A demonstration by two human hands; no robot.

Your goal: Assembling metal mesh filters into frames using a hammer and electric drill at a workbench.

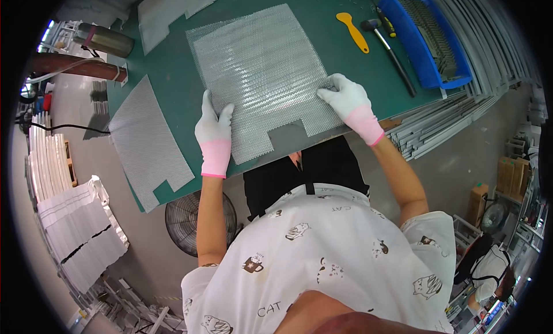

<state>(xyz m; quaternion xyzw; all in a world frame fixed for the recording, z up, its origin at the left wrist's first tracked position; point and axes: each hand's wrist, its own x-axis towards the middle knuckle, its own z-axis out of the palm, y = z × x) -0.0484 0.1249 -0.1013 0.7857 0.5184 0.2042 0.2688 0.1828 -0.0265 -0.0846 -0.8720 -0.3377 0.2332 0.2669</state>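
Observation:
In front of me on the green table lies a silver metal mesh sheet (271,63) with a rectangular notch in its near edge. A second mesh layer seems to show along its far left edge. My left hand (214,129), in a white glove with a pink cuff, rests at the sheet's left edge, index finger stretched out and thumb apart from it. My right hand (348,103), gloved alike, grips the right edge near the front corner between thumb and fingers. Its fingertips beneath the edge are hidden.
Another notched mesh sheet (148,144) lies left, with a further mesh piece (164,14) at the far left. A yellow scraper (352,33), a hammer (394,54) and a blue bin (412,57) of metal parts are right. A steel flask (103,40) lies left. Below stands a fan (190,221).

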